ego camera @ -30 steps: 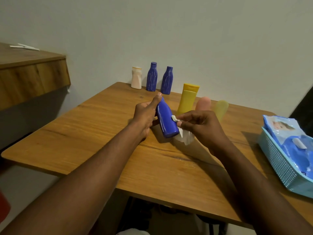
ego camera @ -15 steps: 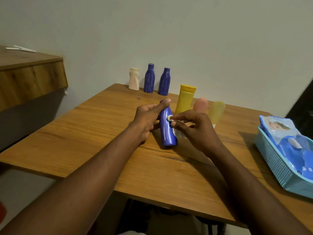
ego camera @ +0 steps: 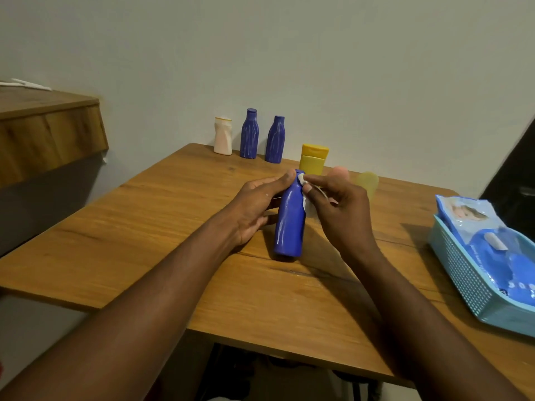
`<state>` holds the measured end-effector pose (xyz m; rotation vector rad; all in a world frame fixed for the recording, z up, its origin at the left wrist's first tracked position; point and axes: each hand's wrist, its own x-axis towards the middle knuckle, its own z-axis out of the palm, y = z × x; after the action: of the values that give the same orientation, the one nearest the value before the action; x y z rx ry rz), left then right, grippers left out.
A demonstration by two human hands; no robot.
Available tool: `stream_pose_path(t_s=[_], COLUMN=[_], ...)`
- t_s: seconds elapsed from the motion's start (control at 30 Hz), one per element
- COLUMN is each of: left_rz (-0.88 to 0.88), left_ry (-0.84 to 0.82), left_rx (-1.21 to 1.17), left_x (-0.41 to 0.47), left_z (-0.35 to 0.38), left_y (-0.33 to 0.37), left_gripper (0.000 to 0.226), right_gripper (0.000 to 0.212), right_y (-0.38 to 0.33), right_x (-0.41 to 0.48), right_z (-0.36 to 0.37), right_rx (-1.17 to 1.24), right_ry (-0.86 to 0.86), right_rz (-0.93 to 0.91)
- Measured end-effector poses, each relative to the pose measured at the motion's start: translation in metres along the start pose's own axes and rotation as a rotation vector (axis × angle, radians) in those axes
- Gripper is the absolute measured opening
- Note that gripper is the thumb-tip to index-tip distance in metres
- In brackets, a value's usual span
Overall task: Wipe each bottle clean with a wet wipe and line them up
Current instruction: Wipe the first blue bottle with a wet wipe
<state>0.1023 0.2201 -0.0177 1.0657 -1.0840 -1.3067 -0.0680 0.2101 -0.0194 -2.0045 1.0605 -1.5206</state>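
Left grip (ego camera: 254, 206): clamped round the blue bottle (ego camera: 289, 224), thumb up at the neck, the other fingers behind the body
Right grip (ego camera: 338, 209): pinched together on the wet wipe (ego camera: 306, 202), which it presses to the neck and shoulder of the bottle on the right side
Blue bottle: nearly upright between the two grips, over the middle of the bench (ego camera: 144, 227); whether its base touches the top cannot be told
Step in hand: wiping of this bottle at the cap end; it seems the middle of the task
Next move: probably the wipe goes down the body while the left grip turns the bottle, then the bottle joins the row; the plastic shines, so it may slip
Row at the wall: pale bottle (ego camera: 223, 136), then two dark blue bottles (ego camera: 249, 134), upright, just beside each other
Waiting: yellow bottle (ego camera: 313, 159), pink bottle (ego camera: 340, 172) and pale yellow bottle (ego camera: 367, 182), behind the right grip, the last two blurred
Basket (ego camera: 463, 282): at the right end of the bench, it holds a pack of wipes (ego camera: 492, 235)
Contents of bottles: none is see-through, so it cannot be seen
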Motion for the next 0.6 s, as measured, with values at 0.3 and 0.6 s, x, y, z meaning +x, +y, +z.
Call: stream_pose_path(t_s=[0.3, 0.6], left_rz=[0.055, 0.069], left_ry=[-0.051, -0.086], left_rx=[-0.055, -0.032], left_x=[-0.0009, -0.0019], left_z=[0.0012, 0.0021], left_y=[-0.0005, -0.0015], left_gripper=[0.04, 0.045], right_gripper=[0.022, 0.022], right_y=[-0.0044, -0.0094], right_x=[0.0015, 0.0023], right_z=[-0.0025, -0.0059], right_rx=[0.021, -0.017], right_ry=[-0.004, 0.054], right_rz=[-0.029, -0.066])
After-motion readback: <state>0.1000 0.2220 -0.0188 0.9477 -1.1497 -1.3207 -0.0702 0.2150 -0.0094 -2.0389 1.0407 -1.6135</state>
